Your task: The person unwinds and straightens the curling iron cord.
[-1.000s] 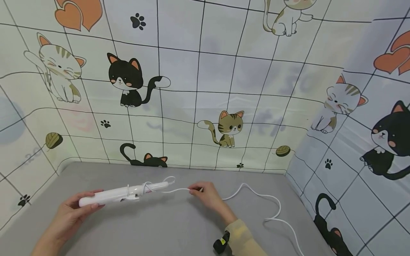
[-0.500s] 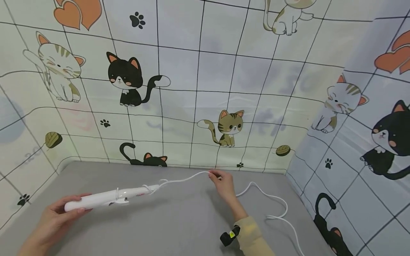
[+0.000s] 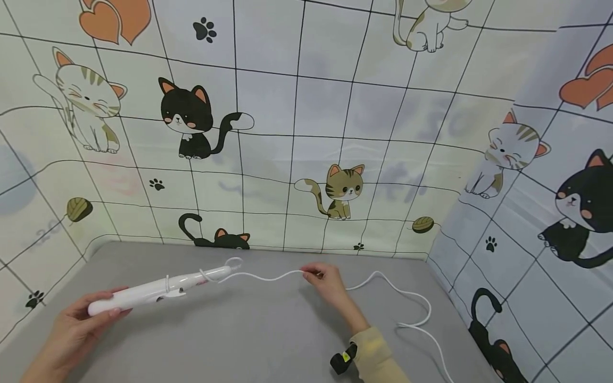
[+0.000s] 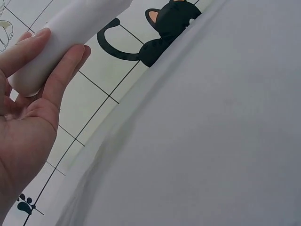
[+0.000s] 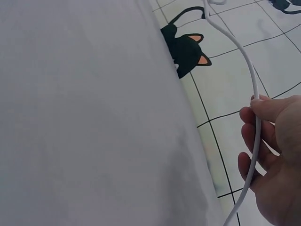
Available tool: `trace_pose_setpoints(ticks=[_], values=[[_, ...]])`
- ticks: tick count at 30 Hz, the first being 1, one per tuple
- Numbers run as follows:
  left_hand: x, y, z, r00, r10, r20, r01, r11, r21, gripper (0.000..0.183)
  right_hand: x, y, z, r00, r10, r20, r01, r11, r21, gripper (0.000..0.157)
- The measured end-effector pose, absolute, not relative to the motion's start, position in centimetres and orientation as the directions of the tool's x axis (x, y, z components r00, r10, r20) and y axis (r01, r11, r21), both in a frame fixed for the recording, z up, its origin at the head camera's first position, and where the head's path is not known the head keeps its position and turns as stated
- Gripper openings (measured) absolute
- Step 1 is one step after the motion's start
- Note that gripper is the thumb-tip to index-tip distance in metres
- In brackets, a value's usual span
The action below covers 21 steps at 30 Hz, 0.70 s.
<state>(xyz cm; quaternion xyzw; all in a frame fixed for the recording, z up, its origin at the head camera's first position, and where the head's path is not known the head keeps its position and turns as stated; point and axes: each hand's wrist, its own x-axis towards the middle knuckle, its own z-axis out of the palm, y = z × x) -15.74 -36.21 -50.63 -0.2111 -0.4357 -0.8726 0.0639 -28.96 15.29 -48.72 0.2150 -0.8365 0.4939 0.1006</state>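
My left hand (image 3: 79, 324) grips the thick, rounded end of a white curling iron (image 3: 143, 294) at the left, fingers on one side and thumb on the other. In the left wrist view its smooth white barrel (image 4: 77, 35) lies between thumb and fingers. The iron slants up to the right above the grey surface, with a small lever midway and a thinner end where the cord leaves. My right hand (image 3: 328, 284) pinches the white cord (image 3: 268, 279) between thumb and fingertips. In the right wrist view the cord (image 5: 256, 136) runs down past the loosely bent fingers.
More white cord (image 3: 404, 292) winds over the grey tabletop (image 3: 230, 340) at the right and leaves the view at the bottom. A cat-print cloth (image 3: 268, 159) walls the back and sides. A black strap device (image 3: 342, 361) sits at the right sleeve.
The curling iron has shifted left with my left hand. My right hand has drawn the cord right and up, then dipped slightly back left; the cord now sags between the hands.
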Motion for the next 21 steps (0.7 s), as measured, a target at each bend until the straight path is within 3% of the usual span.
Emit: trace_pose_setpoints(ticks=[10, 21], values=[[-16.1, -35.5, -49.9, -0.874, 0.070, 0.480, 0.341, -0.616, 0.710, 0.055, -28.9, 14.2, -49.4, -0.864, -0.335, 0.377, -0.500, 0.472, -0.726, 0.015], [-16.4, -35.3, -49.7, -0.857, 0.099, 0.505, 0.346, -0.617, 0.707, 0.057, -28.3, 11.2, -48.7, -0.815, -0.414, 0.405, -0.566, 0.419, -0.710, 0.018]])
